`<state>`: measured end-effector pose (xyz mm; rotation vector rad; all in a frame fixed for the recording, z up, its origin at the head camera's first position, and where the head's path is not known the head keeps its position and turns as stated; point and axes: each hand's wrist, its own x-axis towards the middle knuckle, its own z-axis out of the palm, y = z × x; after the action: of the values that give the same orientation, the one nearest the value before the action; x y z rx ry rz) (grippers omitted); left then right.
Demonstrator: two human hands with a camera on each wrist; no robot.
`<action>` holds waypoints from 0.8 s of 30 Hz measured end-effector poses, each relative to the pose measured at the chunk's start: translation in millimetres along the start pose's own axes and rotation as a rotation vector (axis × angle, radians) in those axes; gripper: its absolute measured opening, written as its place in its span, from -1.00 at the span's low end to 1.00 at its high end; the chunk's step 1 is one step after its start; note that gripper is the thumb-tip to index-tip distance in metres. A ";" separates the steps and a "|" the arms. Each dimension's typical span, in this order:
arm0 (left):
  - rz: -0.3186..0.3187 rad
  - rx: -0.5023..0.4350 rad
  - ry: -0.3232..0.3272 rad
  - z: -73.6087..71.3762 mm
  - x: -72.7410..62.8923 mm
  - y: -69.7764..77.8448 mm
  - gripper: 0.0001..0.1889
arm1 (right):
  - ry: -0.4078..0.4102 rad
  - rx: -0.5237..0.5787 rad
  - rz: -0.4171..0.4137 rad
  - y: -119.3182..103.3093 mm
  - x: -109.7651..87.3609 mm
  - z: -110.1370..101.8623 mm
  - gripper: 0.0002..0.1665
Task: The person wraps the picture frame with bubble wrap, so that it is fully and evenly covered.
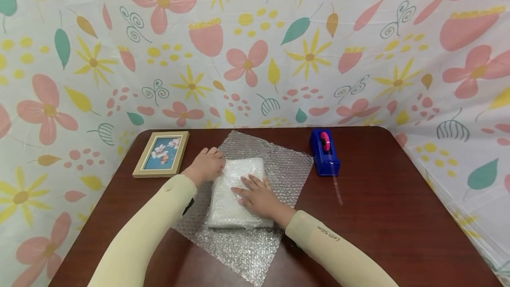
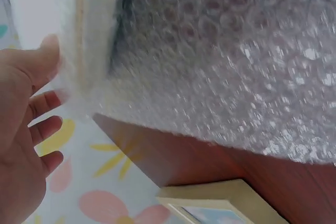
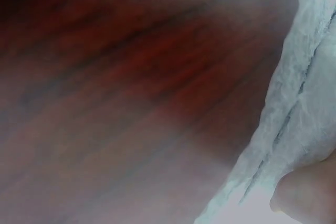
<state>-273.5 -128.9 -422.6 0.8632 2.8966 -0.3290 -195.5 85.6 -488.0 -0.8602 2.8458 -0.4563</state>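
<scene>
A white flat rectangular package [image 1: 227,211] in clear plastic lies on a sheet of bubble wrap [image 1: 255,251], which spreads diagonally over the table in the head view. My left hand [image 1: 207,165] is at the package's far left corner. In the left wrist view, that hand [image 2: 21,114] pinches the corner between thumb and forefinger, its other fingers bent beside it. A light tan edge [image 2: 80,35] shows through the plastic there. Fingers spread, my right hand [image 1: 259,197] rests on top of the package. Only a blurred fingertip [image 3: 307,195] and the package's edge [image 3: 286,108] show in the right wrist view.
On the dark red-brown table [image 1: 382,216], a framed flower picture [image 1: 164,153] lies at the far left. Right of the bubble wrap stands a blue tape dispenser [image 1: 326,163] with a pink roll [image 1: 325,141]; a tape strip [image 1: 338,191] trails from it. Flowered cloth [image 1: 247,21] hangs behind.
</scene>
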 end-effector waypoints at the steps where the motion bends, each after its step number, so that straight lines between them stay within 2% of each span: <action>1: -0.011 -0.024 0.005 0.6 0.8 -2.3 -0.81 | 0.000 0.001 0.002 0.1 0.3 0.6 -0.45; 6: -0.066 -0.163 0.004 7.8 3.9 -15.9 -0.77 | -0.004 0.007 0.011 0.7 1.6 2.8 -0.45; 13: -0.122 -0.281 -0.027 9.0 7.5 -28.1 -0.75 | 0.002 0.010 0.001 0.4 0.9 1.5 -0.45; 18: -0.148 -0.471 -0.043 13.5 8.6 -35.3 -0.78 | -0.010 0.017 0.012 0.1 0.5 0.4 -0.45; 21: -0.133 -0.592 -0.026 21.4 8.1 -39.8 -0.79 | -0.012 0.016 0.012 -0.2 0.9 1.0 -0.45; 24: -0.099 -0.719 0.022 29.8 8.9 -41.5 -0.81 | -0.008 0.011 0.008 -0.4 1.0 1.5 -0.45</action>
<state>-302.8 -165.0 -445.6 0.5880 2.7334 0.6794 -195.8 84.4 -489.4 -0.8460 2.8356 -0.4656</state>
